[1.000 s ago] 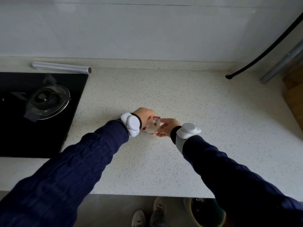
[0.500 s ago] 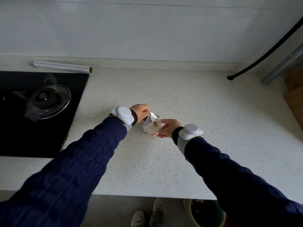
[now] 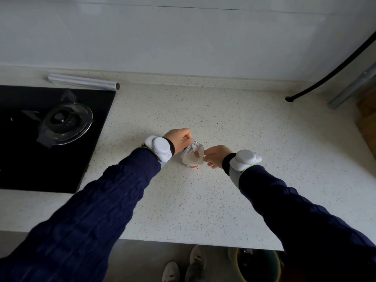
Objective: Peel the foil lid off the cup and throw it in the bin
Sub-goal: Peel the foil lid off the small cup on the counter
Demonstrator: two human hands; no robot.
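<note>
A small cup with a red band at its base stands on the speckled countertop. Its silvery foil lid is lifted and folded back over the cup, a brown smear on its underside. My left hand pinches the lid's far edge from above. My right hand grips the cup's right side. Most of the cup is hidden behind the raised lid. The bin is on the floor below the counter's front edge, partly behind my right sleeve.
A black gas hob with a burner fills the counter's left side. A foil roll lies along the wall behind it. A black hose and a metal pipe come down at the back right. My shoes show beneath the counter.
My left hand has pulled away from my right hand toward the left and back, lifting the foil lid off the cup's rim. The right hand stays on the cup.
</note>
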